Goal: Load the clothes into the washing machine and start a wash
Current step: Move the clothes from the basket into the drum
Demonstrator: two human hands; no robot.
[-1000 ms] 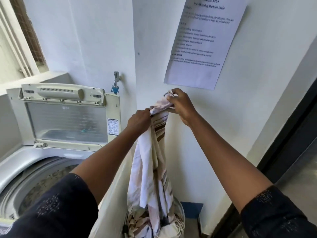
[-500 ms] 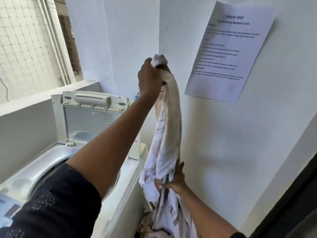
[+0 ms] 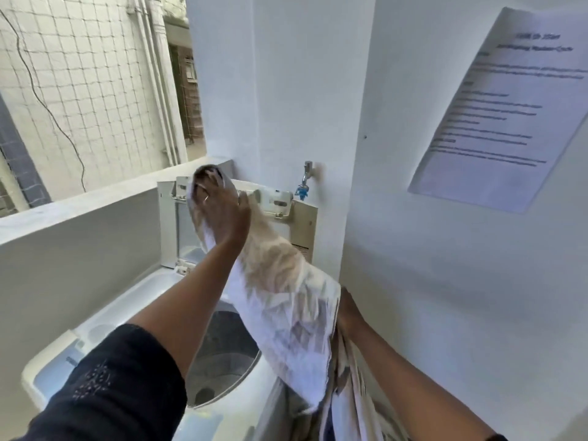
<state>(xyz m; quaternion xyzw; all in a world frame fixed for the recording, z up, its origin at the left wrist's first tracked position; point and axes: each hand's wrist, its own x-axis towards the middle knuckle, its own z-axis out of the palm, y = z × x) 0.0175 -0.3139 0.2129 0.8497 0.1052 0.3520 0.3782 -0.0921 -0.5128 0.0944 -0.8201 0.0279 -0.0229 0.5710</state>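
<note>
Your left hand, clamped on the top of the striped cloth, has swung from high by the wall to over the washing machine; your right hand has risen, gripping its middle. Cloth now drapes across the rim above the open drum, so loading is about to happen.

A printed sheet of paper is stuck at a slant on the white wall to the right, its lines of text too blurred to read. Further left, a metal tap with a blue fitting juts from the white pillar. A low parapet ledge runs along the left side. Beyond it, netting covers the opening, with a neighbouring building's pale wall and drainpipes far behind, and a thin dark cable hanging down.
</note>
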